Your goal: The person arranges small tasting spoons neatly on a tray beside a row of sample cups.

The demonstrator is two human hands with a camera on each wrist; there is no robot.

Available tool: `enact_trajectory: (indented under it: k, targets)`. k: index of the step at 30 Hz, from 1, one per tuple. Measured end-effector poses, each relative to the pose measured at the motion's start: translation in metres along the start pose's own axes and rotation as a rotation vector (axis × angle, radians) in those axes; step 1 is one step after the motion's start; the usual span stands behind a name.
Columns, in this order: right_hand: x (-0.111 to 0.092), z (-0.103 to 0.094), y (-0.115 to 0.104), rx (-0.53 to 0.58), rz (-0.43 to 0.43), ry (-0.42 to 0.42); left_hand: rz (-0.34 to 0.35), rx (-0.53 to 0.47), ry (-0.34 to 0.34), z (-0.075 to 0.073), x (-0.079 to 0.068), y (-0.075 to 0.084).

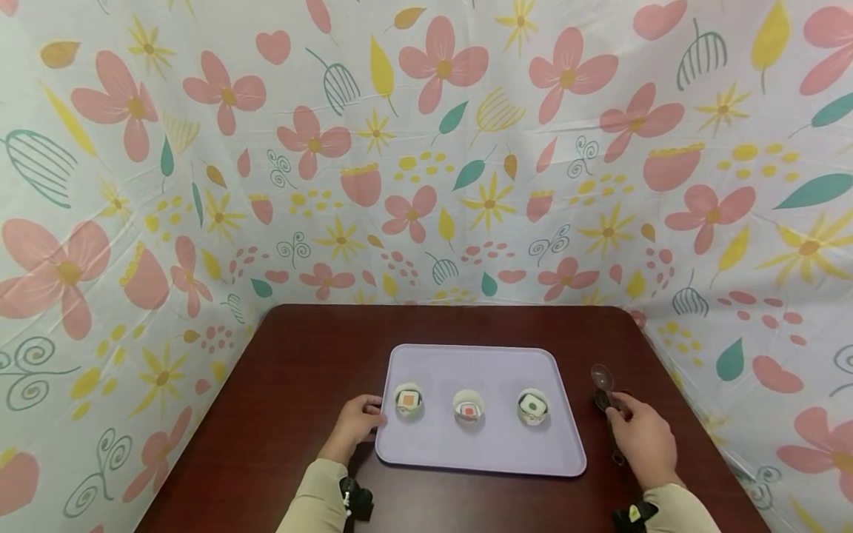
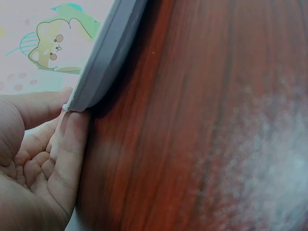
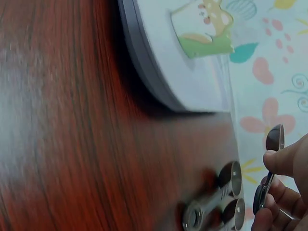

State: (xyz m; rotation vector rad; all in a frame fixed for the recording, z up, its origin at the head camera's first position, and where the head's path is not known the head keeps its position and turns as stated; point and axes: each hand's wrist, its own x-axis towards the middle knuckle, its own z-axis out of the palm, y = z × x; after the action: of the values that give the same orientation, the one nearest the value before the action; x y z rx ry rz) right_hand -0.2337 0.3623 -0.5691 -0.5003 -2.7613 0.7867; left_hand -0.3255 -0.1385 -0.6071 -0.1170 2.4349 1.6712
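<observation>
A pale lilac tray [image 1: 480, 457] lies on the dark wooden table. My left hand [image 1: 355, 426] pinches the tray's left edge between thumb and fingers, clearly seen in the left wrist view. Three small cups stand in a row on the tray: a left cup [image 1: 409, 414], a middle cup [image 1: 469, 420] and a right cup [image 1: 533, 421]. Each holds a white piece marked orange, red or green. Right of the tray, my right hand [image 1: 645, 442] pinches a dark see-through measuring spoon [image 3: 275, 139]. Other measuring spoons [image 3: 230, 182] of the set lie below it on the table.
A floral-printed cloth [image 1: 413, 170] hangs behind the table and along both sides. Bare tabletop [image 1: 280, 414] shows to the left of the tray, behind it and in front. Cartoon animals decorate the cups' outsides.
</observation>
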Motion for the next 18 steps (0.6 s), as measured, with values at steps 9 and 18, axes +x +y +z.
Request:
enact_trajectory:
  k: [9, 18]
  targets:
    - [-0.003, 0.011, -0.017, 0.001, -0.073, 0.040, -0.012, -0.013, 0.006, 0.000, 0.001, 0.000]
    - [-0.005, 0.020, -0.035, 0.022, -0.096, 0.016, -0.003, -0.008, 0.008, 0.000, 0.001, 0.000]
